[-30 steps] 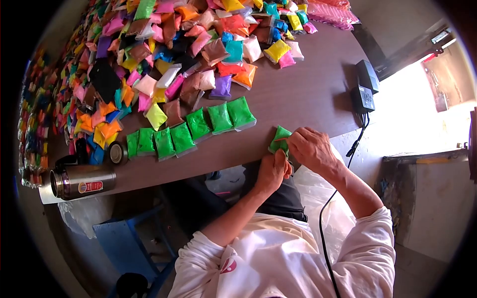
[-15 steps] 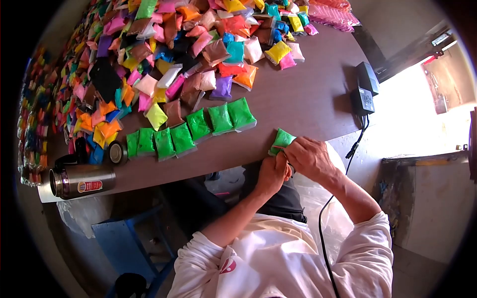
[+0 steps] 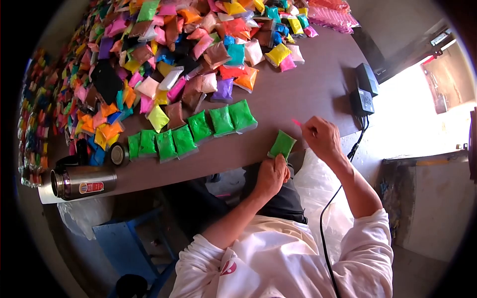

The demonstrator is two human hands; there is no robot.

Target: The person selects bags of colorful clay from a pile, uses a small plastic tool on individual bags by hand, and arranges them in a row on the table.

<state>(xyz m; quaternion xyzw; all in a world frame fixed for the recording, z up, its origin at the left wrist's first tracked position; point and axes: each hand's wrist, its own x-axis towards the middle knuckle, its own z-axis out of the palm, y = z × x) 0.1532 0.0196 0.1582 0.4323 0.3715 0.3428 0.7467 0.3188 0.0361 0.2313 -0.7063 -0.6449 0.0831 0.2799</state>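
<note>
My left hand (image 3: pixel 272 175) is closed on the lower end of a green packet (image 3: pixel 282 143) at the table's front edge. The packet looks like a small filled plastic pouch, tilted a little to the right. Up and to the right of it, my right hand (image 3: pixel 322 136) is raised with its fingers curled. A thin pink strip (image 3: pixel 296 122) sticks out from those fingers; its exact kind is unclear. To the left, several similar green packets (image 3: pixel 200 126) lie in a slanting row on the brown table (image 3: pixel 298 89).
A big heap of coloured packets (image 3: pixel 216 54) covers the table's left and back. A steel flask (image 3: pixel 83 181) lies at the front left, beside a round lid (image 3: pixel 118 154). Black power adapters (image 3: pixel 365 102) with a hanging cable (image 3: pixel 324 213) are at the right edge. A blue chair (image 3: pixel 124 243) stands below.
My right hand has moved up and right, away from the green packet, carrying the pink strip. My left hand still grips the packet, which is now more fully in view.
</note>
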